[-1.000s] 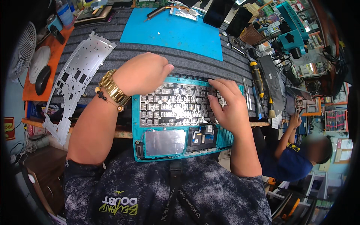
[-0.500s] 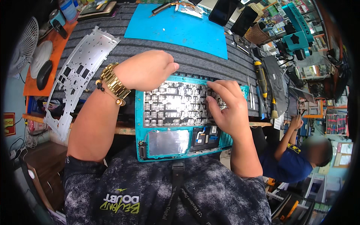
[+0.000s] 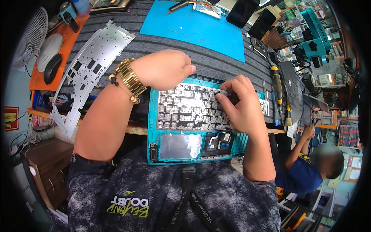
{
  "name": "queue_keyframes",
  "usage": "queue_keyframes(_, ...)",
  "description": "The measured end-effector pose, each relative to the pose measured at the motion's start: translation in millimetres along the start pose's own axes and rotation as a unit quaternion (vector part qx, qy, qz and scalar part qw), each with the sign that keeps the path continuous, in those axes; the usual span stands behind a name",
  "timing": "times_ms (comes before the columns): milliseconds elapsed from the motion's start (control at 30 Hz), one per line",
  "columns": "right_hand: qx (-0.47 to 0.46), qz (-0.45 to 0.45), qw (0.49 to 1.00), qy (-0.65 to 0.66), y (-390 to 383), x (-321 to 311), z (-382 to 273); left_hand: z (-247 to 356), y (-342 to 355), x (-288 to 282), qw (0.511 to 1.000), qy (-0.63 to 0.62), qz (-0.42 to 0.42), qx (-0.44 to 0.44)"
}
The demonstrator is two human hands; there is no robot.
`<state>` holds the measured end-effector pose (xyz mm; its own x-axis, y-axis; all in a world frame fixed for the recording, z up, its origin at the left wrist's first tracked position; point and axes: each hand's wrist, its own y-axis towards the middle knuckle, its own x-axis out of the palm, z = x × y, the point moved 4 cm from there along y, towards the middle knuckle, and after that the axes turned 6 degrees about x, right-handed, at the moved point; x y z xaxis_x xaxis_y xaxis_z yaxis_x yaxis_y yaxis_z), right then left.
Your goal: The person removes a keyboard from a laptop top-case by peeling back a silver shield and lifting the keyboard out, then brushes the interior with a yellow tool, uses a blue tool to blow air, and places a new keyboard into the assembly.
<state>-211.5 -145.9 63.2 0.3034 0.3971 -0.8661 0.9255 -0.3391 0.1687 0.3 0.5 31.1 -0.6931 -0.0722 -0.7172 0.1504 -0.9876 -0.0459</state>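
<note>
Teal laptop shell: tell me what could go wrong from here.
The teal laptop shell juts past the bench edge, so it might slip off. The right hand is at the keyboard grid, which could bend under pressure. The left forearm appears close to the silver plate and might knock it.

Passage is offered over the grey worktop between the blue mat and the teal laptop frame. On the left, it is bounded by the perforated metal plate; on the right, by the yellow-black screwdriver. The frame's upper-left corner is covered by the left hand, its right side partly by the right hand.
</note>
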Motion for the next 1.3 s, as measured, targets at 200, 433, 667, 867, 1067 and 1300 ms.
queue_keyframes(200, 0.031, -0.046, 0.998, 0.0, 4.7, -1.6, -0.9, -2.0, -1.0, 0.6, 1.0, -0.016, -0.007, 0.008)
queue_keyframes(433, 0.031, -0.077, 0.996, 0.013, 9.7, -3.7, 0.0, -8.8, 1.7, 5.6, 1.0, -0.015, -0.019, 0.02)
queue_keyframes(667, 0.035, -0.105, 0.993, 0.038, 20.1, -5.9, -19.8, -10.9, -0.8, 5.3, 1.0, -0.017, -0.011, 0.015)
queue_keyframes(867, 0.016, -0.094, 0.994, -0.044, 15.1, -4.4, -38.5, 4.3, -4.2, -7.2, 0.995, -0.074, -0.052, -0.038)
queue_keyframes(1067, -0.012, -0.073, 0.991, -0.115, 11.9, 2.7, -55.0, -3.3, -6.6, -4.2, 0.993, -0.082, -0.083, -0.021)
queue_keyframes(1300, -0.028, -0.078, 0.994, -0.074, 16.9, 13.3, -61.1, -2.6, -5.9, -4.1, 0.994, -0.085, -0.069, -0.012)
